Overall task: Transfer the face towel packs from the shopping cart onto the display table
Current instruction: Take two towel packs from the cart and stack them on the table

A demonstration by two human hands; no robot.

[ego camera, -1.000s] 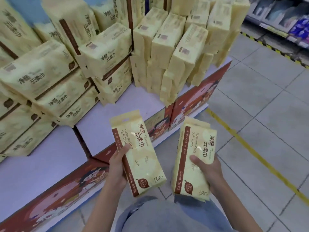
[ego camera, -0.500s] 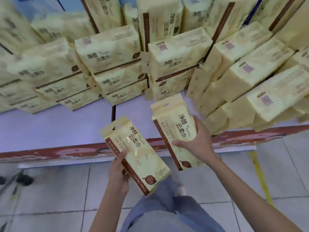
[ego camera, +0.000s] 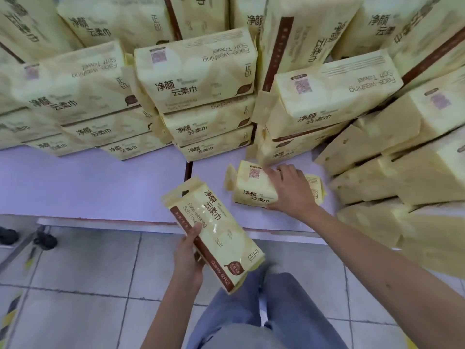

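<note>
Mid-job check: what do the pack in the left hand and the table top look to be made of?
Pack in the left hand: likely thin plastic film, glossy; glare streaks on its face, flat sealed top flap. Table top: smooth matte lilac, perhaps laminate or painted board; even colour, no grain.

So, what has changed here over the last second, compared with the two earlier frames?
The right hand moved forward and laid its towel pack on its side on the table, just in front of the stacks; it still grips it. The left hand keeps holding the other pack, now at the table's front edge. The stacks look unchanged.
</note>
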